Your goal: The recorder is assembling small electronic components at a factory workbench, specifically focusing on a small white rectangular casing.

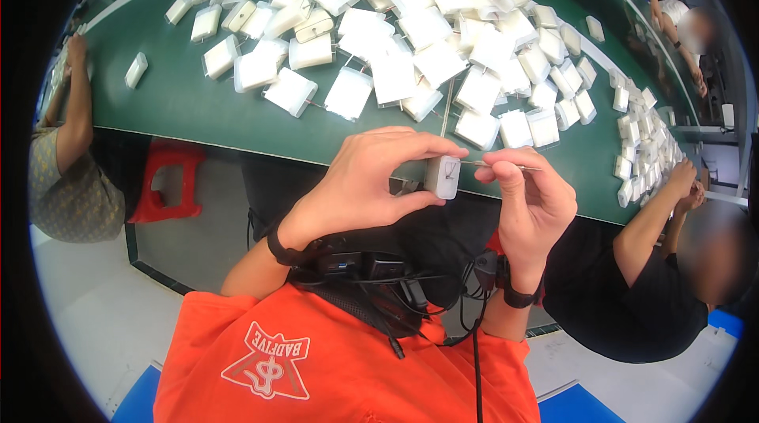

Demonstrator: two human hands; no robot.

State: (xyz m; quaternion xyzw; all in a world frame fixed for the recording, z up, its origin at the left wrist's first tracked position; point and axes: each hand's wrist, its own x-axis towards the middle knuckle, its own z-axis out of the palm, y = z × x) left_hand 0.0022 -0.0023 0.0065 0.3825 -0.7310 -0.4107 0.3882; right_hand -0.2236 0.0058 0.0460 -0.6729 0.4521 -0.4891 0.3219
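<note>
Between the thumb and fingers of my left hand [360, 174] is a white plastic charger housing [444, 179], held above the table's near edge. Its end face is turned toward my right hand, and a small dark mark or wire shows on it. My right hand [534, 198] pinches a thin metal rod-like tool [506, 165]. The tool's tip points left and reaches close to the housing's end; whether it touches I cannot tell. Past my hands lies a large heap of similar white blocks [393, 79], several with thin metal pins or wires sticking out.
The green table [182, 111] curves across the view. One white block [136, 70] lies apart on the left. A second heap [644, 142] sits by a co-worker in black [632, 288] at right. Another person's arm [77, 103] is at far left, near a red stool [170, 182].
</note>
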